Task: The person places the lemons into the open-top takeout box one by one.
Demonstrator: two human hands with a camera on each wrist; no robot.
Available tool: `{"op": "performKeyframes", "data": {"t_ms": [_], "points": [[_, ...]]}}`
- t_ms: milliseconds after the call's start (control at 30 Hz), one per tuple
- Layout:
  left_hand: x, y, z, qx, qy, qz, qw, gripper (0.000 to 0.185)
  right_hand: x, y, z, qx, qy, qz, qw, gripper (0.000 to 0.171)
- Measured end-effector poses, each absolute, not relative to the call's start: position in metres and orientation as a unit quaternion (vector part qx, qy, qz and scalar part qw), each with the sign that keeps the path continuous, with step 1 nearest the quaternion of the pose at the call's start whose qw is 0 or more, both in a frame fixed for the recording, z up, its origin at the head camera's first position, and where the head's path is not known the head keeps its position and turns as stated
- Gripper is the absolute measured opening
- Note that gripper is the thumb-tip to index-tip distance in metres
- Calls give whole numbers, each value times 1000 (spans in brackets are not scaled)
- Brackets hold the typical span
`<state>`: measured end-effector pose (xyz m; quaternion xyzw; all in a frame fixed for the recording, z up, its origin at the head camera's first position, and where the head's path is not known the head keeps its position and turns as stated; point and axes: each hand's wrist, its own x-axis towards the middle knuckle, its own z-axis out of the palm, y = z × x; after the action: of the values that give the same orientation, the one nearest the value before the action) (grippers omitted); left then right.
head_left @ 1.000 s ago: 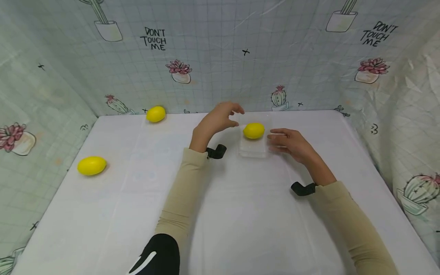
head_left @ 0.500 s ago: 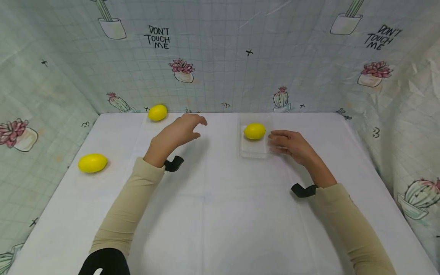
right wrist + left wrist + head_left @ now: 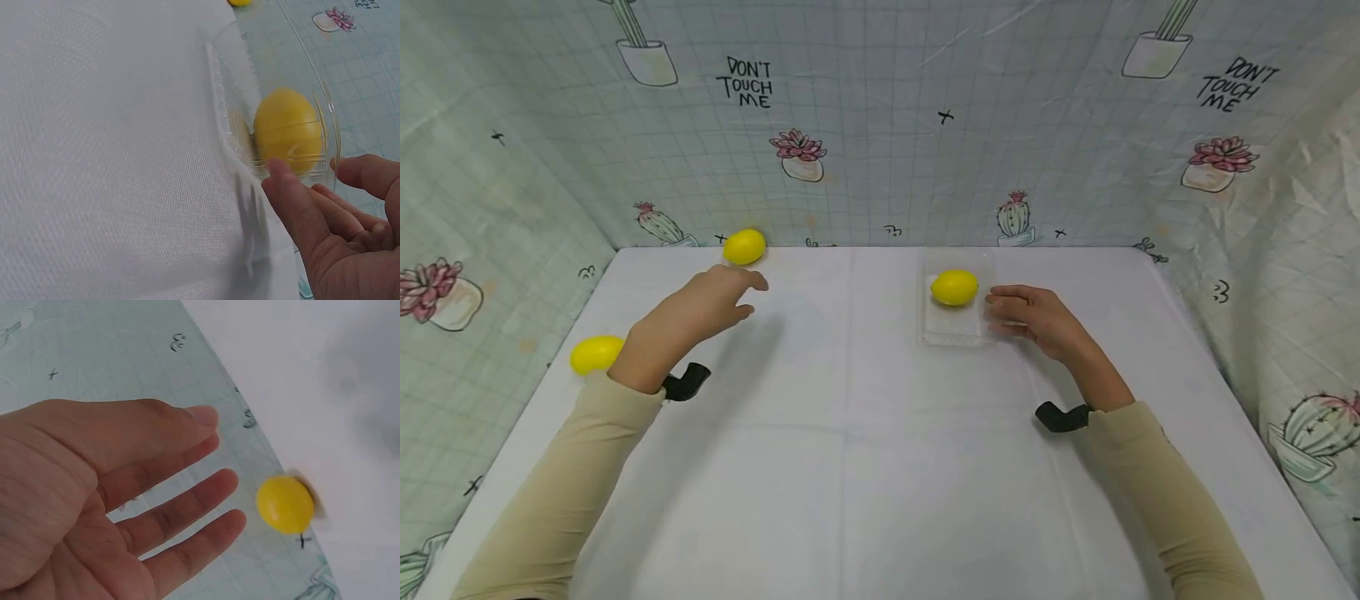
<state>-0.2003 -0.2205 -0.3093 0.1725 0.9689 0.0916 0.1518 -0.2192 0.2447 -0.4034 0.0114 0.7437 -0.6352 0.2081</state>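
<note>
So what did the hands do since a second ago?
The left hand swept away from the clear tray, leftward across the table, and now reaches open toward the lemon by the back wall, not touching it. The right hand stayed at the tray's right edge. The lemon in the tray and the lemon at the left did not move.

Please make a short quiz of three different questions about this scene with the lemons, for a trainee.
1. True or false: the left hand grips a lemon.
2. How many yellow lemons are in the head view?
3. What does the right hand touch? A) the clear tray B) the back wall C) the far-left lemon

Key
1. False: the fingers are spread and hold nothing, near the lemon by the back wall.
2. Three: that one, the lemon in the clear tray, and the left-edge lemon.
3. A: its fingertips rest against the side of the clear tray.
</note>
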Motion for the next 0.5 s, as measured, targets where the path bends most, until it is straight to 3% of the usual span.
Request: {"op": "performKeyframes", "data": {"t_ms": [500], "points": [[-202,-283,-320,159,970,44,180,43,-221,247,-406,1,752,-627,206,55]]}}
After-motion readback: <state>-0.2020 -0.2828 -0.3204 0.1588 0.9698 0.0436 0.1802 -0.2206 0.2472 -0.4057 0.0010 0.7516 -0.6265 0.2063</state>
